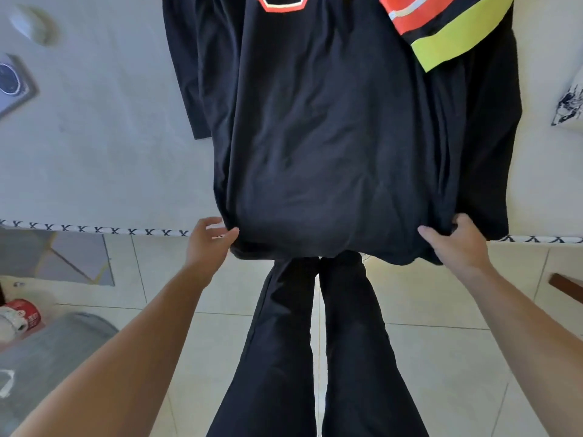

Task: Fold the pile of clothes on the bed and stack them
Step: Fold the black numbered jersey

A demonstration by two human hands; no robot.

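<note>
A black cotton T-shirt with orange collar trim (328,130) lies spread on the white bed (104,159), hem overhanging the edge. The left hand (208,239) and right hand (454,244) each pinch a hem corner.

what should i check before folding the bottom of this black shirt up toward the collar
1. Left hand on the hem: ok, thumb lies on top of the black shirt at its left bottom corner, fingers seem tucked under.
2. Right hand on the hem: ok, it pinches bunched fabric at the right bottom corner.
3. Shirt body smoothed: not ok, wrinkles run across the middle and folds gather along the right side.
4. Sleeves tucked in: not ok, the left sleeve sticks out onto the bed.
5. Landing area near the collar: not ok, an orange and yellow garment overlaps the upper right.
6. Hem fully on the bed: not ok, it hangs over the edge.
</note>
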